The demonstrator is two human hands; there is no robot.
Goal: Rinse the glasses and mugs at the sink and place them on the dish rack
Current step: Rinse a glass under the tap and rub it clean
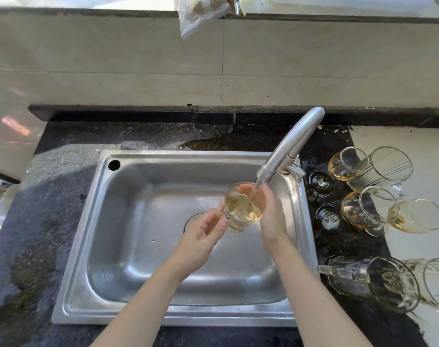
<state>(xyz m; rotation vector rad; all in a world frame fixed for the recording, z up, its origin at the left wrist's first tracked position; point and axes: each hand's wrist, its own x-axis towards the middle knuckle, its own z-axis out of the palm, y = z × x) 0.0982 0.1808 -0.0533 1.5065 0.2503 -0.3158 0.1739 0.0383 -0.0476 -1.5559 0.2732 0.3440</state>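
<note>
While water falls into the mug, we judge the rinse is best done by keeping the mouth centred under the stream, swirling, then tipping out low over the basin until the amber runs clear. Wet glass is slippery, so both holds want to be firm. Entries, nearest first:

1. Sink [73,284]: steel basin, with the drain partly hidden beneath our left hand.
2. Lying glasses [378,284]: on their sides on the counter, just right of the sink's near corner.
3. Left hand [203,234]: thumb and fingers curled narrow, pinching the mug's handle.
4. Glass mug [241,211]: held above the basin's right half, mouth up under the spout, pale amber liquid churning inside.
5. Right hand [272,216]: fingers curved round the mug's far wall, cupping it, with the tips showing at the rim.
6. Faucet [291,146]: the stream lands inside the mug.
7. Used glasses [356,211]: a cluster on the counter right of the sink, several holding amber dregs.
8. Plastic bag [203,13]: on the ledge above the tiled wall.

Dish rack: not in view.
</note>
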